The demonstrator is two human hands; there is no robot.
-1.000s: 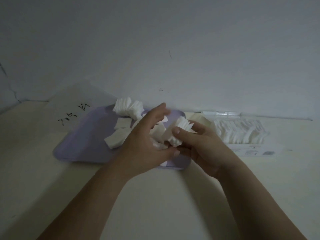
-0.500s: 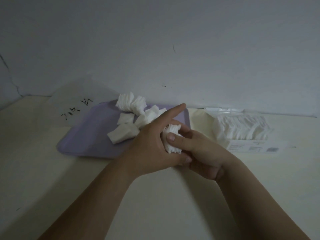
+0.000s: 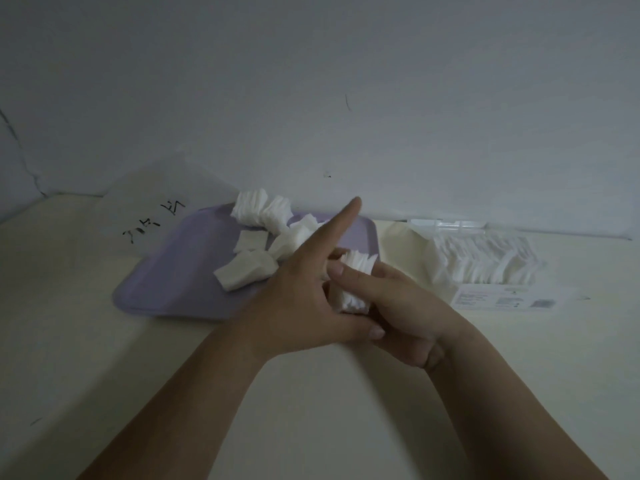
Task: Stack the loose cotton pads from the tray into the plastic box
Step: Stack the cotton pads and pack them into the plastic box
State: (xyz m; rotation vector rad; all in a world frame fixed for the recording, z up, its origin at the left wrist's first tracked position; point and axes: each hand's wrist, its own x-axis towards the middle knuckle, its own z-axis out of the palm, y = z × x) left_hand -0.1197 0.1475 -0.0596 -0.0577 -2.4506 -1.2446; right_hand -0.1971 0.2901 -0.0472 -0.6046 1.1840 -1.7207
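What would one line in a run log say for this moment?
left hand: holds pad bundle, forefinger straight | right hand: pinches pad bundle | tray: loose pads on it | box: holds pads

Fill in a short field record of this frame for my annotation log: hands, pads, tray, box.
pad bundle: held between both hands, over the tray's near right corner
left hand: grips the bundle, index finger stretched out straight
right hand: grips the bundle, thumb laid across it
tray: purple, on the table
loose pads: several lie on the tray
plastic box: right of the tray, already holding pads
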